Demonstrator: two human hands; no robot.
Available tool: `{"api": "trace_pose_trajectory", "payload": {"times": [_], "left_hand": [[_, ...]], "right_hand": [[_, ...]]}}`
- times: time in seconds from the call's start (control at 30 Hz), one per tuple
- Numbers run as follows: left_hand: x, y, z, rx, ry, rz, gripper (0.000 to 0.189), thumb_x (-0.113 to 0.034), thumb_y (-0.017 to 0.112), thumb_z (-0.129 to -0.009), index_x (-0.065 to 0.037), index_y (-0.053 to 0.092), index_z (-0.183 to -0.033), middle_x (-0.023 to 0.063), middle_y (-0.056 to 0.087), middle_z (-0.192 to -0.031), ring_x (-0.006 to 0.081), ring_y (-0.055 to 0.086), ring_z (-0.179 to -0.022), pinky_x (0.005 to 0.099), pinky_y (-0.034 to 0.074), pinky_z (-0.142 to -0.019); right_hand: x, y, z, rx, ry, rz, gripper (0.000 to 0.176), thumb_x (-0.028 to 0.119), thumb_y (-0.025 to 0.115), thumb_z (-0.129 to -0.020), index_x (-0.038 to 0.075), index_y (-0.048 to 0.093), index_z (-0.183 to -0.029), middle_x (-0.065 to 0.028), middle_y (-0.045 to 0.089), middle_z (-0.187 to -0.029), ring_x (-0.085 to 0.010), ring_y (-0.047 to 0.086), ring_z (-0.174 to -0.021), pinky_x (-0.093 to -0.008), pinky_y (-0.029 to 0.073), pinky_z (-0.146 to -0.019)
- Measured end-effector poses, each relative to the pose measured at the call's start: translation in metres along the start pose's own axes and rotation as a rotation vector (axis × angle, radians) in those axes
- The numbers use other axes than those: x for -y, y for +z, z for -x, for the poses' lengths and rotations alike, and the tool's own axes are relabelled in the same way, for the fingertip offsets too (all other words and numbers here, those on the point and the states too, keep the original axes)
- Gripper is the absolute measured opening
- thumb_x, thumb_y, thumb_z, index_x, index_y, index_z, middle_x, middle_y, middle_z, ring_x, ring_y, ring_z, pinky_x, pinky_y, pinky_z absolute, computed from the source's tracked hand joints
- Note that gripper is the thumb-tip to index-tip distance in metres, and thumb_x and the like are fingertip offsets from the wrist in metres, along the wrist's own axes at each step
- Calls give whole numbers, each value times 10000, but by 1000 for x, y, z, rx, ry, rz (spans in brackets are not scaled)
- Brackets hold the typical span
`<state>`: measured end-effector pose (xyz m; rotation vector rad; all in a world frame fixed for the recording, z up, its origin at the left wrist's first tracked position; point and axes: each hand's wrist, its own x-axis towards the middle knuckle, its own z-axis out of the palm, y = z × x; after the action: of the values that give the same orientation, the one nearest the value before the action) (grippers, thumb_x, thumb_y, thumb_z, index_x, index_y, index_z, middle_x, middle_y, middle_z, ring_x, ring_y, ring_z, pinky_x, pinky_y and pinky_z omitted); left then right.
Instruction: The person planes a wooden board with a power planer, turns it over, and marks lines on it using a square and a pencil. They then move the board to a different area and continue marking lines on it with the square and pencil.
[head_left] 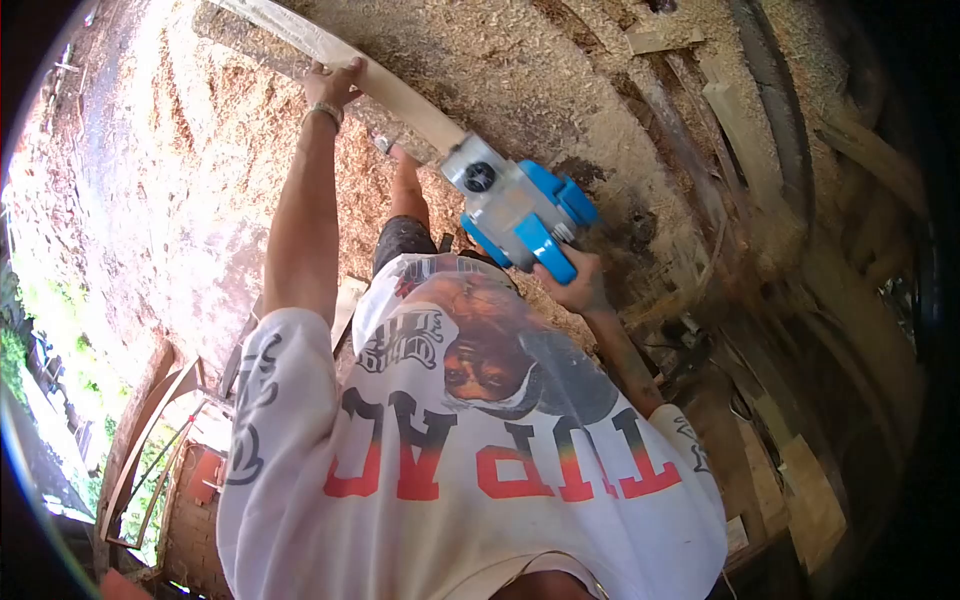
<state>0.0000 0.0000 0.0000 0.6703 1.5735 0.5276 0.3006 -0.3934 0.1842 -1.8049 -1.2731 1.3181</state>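
A long, slightly curved wooden board (415, 108) runs from the top left toward the middle of the head view. My left hand (335, 88), with a band at its wrist, is closed on the board's near edge. At the board's lower end rests a blue and grey power tool, which looks like an electric planer (505, 205), with a round black knob on its body. My right hand (575, 285) is wrapped round the planer's blue handle. The tool covers that end of the board, and its underside is hidden.
Wood shavings and sawdust (225, 110) cover the ground. My bare foot (397, 152) is close beneath the board. Several timber offcuts (745, 140) lie at the right. A wooden frame (150, 450) stands at the lower left.
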Motion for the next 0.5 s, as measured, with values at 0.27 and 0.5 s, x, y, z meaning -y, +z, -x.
{"api": "trace_pose_trajectory", "payload": {"times": [0.27,0.5], "left_hand": [[-28,-54,-4,105,-54,-214,593,-496,672,-949,-114,609,-1398,91,664,-1348,236,652,-1170,365,535,-831],[-66,-95,-64,89,-44,-272,861,-507,774,-919,-31,417,-1541,230,507,-1501,358,672,-1146,523,605,-895]], "right_hand": [[92,92,-166,-152,-97,93,350,360,773,-849,36,718,-971,-260,714,-842,-440,722,-780,-530,568,-694],[97,103,-191,-47,15,109,383,394,749,-877,44,724,-1030,-281,734,-897,-456,736,-845,-536,588,-775]]}}
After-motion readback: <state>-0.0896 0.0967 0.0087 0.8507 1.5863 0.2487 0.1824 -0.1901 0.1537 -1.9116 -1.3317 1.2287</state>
